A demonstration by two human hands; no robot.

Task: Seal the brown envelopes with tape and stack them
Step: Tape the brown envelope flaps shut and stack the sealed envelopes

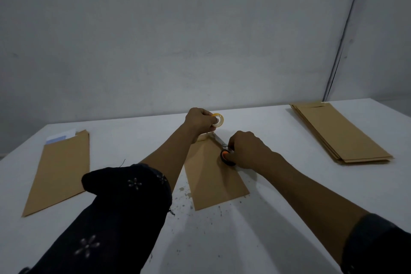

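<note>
View from the head camera over a white table [289,218] set against a grey wall [200,29]. The left hand [199,120], fingers curled, holds a small roll of clear tape [218,120] with a yellow core above the far end of the middle brown envelope [213,176]. The right hand [246,150] grips a pair of scissors [223,148] by their black-and-orange handles; the blades point toward the roll and lie over the envelope's top end, beside its flap. Whether the blades are open or closed cannot be told. The middle envelope lies flat, lengthwise away from the viewer, between the two forearms. To the left, well apart, a second brown envelope [60,171] lies flat with white paper [61,137] protruding from its open far end. To the right, near the table's far edge, a stack of brown envelopes [340,133] rests with edges roughly aligned. Small dark specks [184,196] mark the tabletop near the middle envelope's near corner. A dark floral sleeve [111,207] covers the left upper arm.
</note>
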